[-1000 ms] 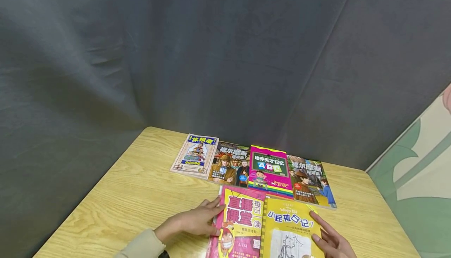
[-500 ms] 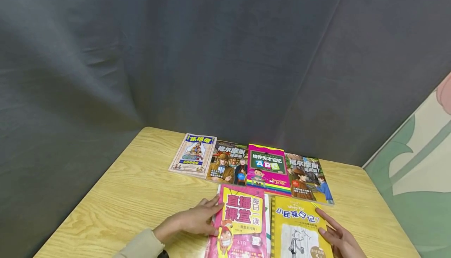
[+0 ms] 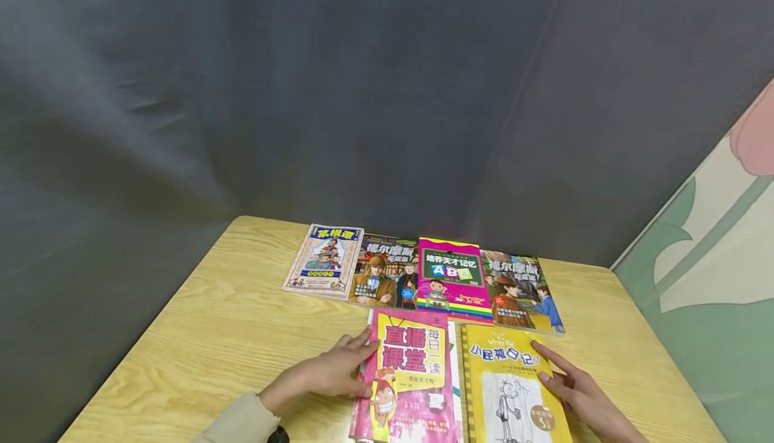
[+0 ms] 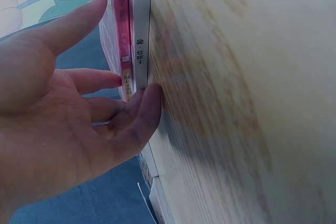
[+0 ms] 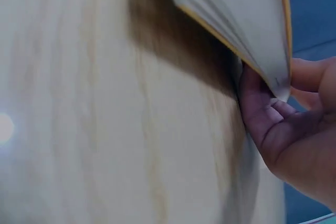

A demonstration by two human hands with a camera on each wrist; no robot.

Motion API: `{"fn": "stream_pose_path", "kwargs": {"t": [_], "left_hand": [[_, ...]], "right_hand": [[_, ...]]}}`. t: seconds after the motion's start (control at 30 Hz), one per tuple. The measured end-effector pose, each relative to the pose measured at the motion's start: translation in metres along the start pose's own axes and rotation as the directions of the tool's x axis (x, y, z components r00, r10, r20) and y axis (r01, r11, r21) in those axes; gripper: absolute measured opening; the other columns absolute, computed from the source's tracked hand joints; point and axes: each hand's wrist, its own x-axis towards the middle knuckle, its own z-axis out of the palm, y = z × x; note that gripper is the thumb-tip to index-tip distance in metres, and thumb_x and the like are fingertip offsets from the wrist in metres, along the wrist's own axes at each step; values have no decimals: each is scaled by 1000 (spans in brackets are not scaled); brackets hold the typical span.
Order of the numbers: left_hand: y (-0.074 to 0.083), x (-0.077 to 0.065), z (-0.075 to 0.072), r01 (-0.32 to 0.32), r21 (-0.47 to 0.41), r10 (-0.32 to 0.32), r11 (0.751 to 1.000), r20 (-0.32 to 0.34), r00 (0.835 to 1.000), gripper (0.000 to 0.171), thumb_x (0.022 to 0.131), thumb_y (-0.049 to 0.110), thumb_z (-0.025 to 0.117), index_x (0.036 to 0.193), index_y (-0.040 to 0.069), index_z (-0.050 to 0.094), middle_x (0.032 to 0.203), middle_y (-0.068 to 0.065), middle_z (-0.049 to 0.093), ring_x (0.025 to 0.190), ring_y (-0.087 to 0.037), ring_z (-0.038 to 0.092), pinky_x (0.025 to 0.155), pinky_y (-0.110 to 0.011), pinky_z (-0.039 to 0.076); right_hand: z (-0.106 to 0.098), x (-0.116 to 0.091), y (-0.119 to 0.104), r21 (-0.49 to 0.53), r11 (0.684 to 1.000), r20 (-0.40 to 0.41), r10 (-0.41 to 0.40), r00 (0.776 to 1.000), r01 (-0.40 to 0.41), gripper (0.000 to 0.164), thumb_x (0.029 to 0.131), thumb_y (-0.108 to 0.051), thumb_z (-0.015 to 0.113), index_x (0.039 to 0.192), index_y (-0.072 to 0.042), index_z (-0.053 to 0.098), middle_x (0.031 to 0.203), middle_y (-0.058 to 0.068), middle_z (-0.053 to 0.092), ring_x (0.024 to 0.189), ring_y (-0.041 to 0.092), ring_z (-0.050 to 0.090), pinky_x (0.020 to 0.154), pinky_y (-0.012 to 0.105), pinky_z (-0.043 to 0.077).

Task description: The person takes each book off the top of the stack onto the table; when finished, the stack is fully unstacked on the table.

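A pink book (image 3: 423, 389) with a yellow cover panel lies on top of a white-spined book (image 4: 140, 24) at the table's near side. Along their spines my left hand (image 3: 332, 370) rests, fingertips against the side and the thumb up by the pink cover. To the right, a yellow book (image 3: 492, 379) with a cartoon figure is held at its right edge by my right hand (image 3: 583, 392). The fingers go underneath and the thumb lies on the cover. In the right wrist view its pages fan slightly and its edge is raised over the wood.
Across the back of the wooden table (image 3: 211, 335) lies a row of several books, among them a pale one (image 3: 323, 261) and a magenta one (image 3: 455, 282). A dark grey curtain (image 3: 363, 93) hangs behind. A painted wall (image 3: 713, 261) stands at the right.
The yellow book has moved right in my right hand, away from the pink book, so a strip of the white book beneath now shows. My left hand has stayed at the pink book's spine.
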Motion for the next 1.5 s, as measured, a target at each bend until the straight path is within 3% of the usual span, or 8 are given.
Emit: {"fn": "stream_pose_path", "kwargs": {"t": [0.2,0.37,0.63,0.73,0.87,1.0,1.27,1.5], "left_hand": [[0,3,1,-15,-10,15,1000,-4,1000,84,83,34,73,149,2,32,159,-19,13,128,-26,35,106,-40,40],[-3,3,2,-20,-19,20,1000,-3,1000,84,84,35,72,149,2,31,159,-19,13,130,-29,33,108,-46,37],[-6,0,1,-33,-76,32,997,-6,999,82,84,34,71,148,-1,32,158,-21,13,126,-29,35,104,-48,40],[-8,-1,2,-31,-93,30,995,-14,999,82,84,34,71,148,0,33,158,-21,13,125,-28,35,102,-47,41],[-9,-1,3,-33,-154,27,987,-37,999,80,84,32,72,147,-1,35,158,-21,15,127,-33,34,103,-51,39],[-7,1,3,-43,-204,28,978,-73,997,77,83,30,73,144,-3,39,156,-25,16,133,-55,22,107,-67,23],[-4,3,6,-11,-209,-11,978,-105,994,76,82,29,73,142,-4,41,155,-26,16,133,-60,15,106,-70,15],[-1,3,6,-8,-189,-18,982,-135,991,77,83,36,73,143,-2,41,153,-31,18,130,-53,30,102,-68,30]], "right_hand": [[0,1,-6,-271,960,-62,-96,994,75,64,100,-28,51,153,-6,22,106,23,62,72,16,60,56,25,50],[11,-2,-11,-589,805,-159,-198,967,68,55,99,-30,53,148,-9,37,67,0,47,52,8,40,46,21,35],[35,-5,-39,-802,592,-307,-288,907,-83,40,93,-17,62,130,-2,59,62,-2,46,48,12,36,41,25,28],[48,-2,-55,-787,616,-314,-349,883,-37,36,94,-16,62,128,-5,61,73,-4,50,55,10,41,42,25,33],[70,4,-66,-679,723,-240,-380,893,126,43,95,-18,61,136,-7,54,94,-2,61,77,11,56,59,25,48],[90,10,-67,-592,761,-117,-406,906,265,53,96,-21,60,145,-8,43,131,15,56,117,32,55,94,51,48],[118,26,-61,-606,695,50,-452,891,387,63,97,-39,56,150,-12,34,146,14,43,131,41,38,100,68,33],[127,28,-60,-636,669,58,-455,888,384,66,95,-44,56,149,-10,37,148,18,40,135,47,30,99,74,23]]}}
